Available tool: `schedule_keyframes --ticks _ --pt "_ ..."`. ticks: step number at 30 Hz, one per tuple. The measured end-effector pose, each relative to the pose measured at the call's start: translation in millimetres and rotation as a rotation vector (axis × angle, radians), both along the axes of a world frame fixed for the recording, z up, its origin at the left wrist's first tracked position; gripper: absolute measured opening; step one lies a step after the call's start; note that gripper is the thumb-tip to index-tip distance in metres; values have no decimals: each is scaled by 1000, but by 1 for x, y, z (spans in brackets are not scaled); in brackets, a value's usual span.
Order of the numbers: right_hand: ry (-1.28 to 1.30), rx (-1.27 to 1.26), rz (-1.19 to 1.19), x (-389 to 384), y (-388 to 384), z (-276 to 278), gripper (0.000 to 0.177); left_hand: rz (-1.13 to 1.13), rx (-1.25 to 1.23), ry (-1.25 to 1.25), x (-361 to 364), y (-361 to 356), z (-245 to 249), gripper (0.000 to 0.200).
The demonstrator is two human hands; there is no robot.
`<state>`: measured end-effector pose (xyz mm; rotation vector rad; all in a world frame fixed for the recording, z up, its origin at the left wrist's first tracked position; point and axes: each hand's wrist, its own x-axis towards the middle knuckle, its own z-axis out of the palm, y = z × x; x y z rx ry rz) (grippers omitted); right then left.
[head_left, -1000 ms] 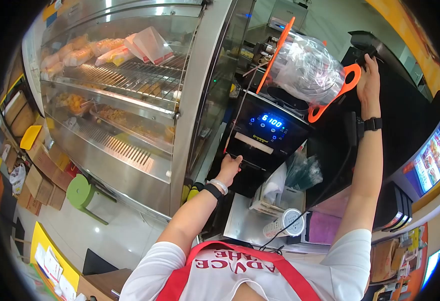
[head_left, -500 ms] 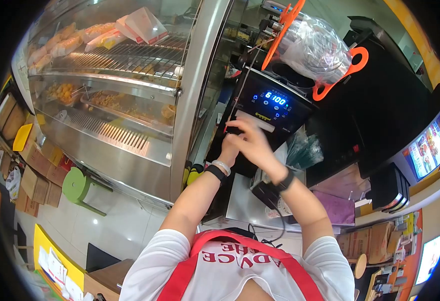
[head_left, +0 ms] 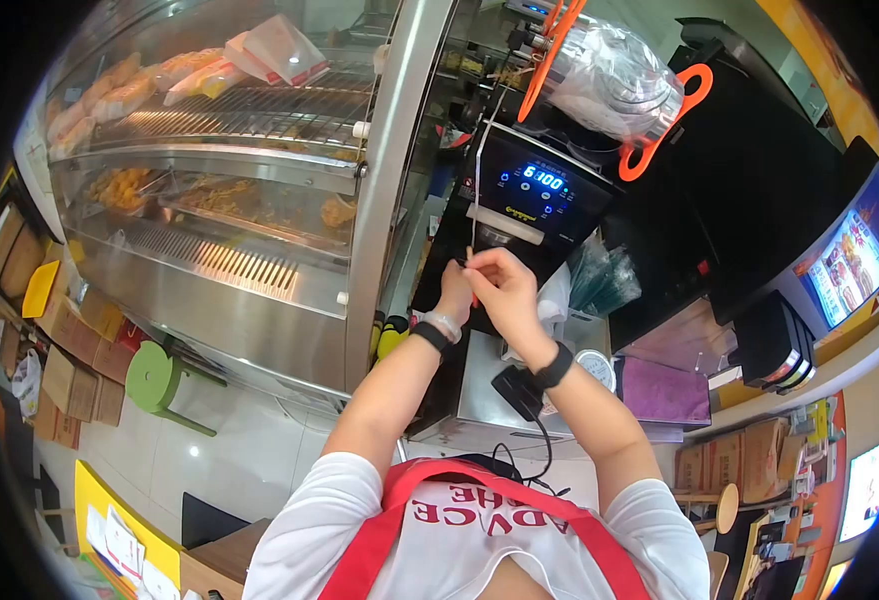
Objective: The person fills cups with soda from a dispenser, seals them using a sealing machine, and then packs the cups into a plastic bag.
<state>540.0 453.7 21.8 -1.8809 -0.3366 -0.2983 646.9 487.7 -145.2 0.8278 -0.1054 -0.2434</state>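
Observation:
My left hand (head_left: 453, 297) is closed on something thin and dark that is too small to make out. Beside it, my right hand (head_left: 504, 290) pinches at a thin light cord or strip (head_left: 478, 190), which runs up from the fingertips along the left edge of the black machine. That machine (head_left: 519, 190) has a lit blue display and a white handle bar, just above both hands. A bit of red shows between the hands.
On the left stands a glass and steel warming cabinet (head_left: 359, 250) with fried food and wrapped items. Above the machine sits a plastic-wrapped container (head_left: 614, 80) with orange handles. A purple cloth (head_left: 664, 390) and a black cabled device (head_left: 519, 388) lie at right.
Both hands have come close together, and the right fingers have moved from spread and blurred into a pinch. The view has shifted slightly, and a round white lid now shows beside the right wrist.

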Motion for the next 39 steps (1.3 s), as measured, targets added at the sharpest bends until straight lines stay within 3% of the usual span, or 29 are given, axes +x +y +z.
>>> schedule_keyframes --ticks 1,3,4,11,13,15,17,21,25,27,28,29,31,33,35,36,39 --pt "89 75 -3 -7 -5 2 19 2 0 0 -18 12 15 11" --pt "-74 144 -47 -19 -18 13 30 16 309 86 -82 44 70 10" --pt "-103 151 -77 -18 -28 14 28 12 312 90 -99 52 77 10" --pt "-48 -60 -229 7 -70 20 10 -172 319 181 -154 89 65 16" --pt "-34 -118 -247 16 -67 17 9 -196 176 383 -154 91 71 23" --pt "-22 -179 -262 25 -62 13 8 -241 117 407 -143 94 72 29" --pt "-38 -221 -239 34 -57 8 9 -136 -37 532 -134 93 87 33" --pt "-55 -319 -230 39 -50 3 12 -240 -276 433 -109 91 70 36" --pt "-55 -360 -235 38 -50 2 11 -253 -324 458 -105 88 65 36" --pt "-57 -139 -135 39 -53 7 13 -274 -355 423 -102 88 61 40" --pt "142 45 14 38 -59 18 24 -276 -356 421 -101 87 60 40" --pt "142 44 13 38 -59 24 24 -270 -377 427 -100 85 59 44" --pt "216 100 137 32 -55 32 40 -274 -390 442 -102 85 56 49" --pt "194 -420 65 41 -60 9 64 -354 -459 368 -100 84 54 59" --pt "97 -777 1 45 -60 -13 79 -368 -479 337 -96 79 54 60" --pt "197 -851 -26 38 -53 -6 89 -373 -500 304 -95 78 52 62" --pt "203 -967 -19 35 -48 -7 89 -314 -553 338 -88 69 29 64"
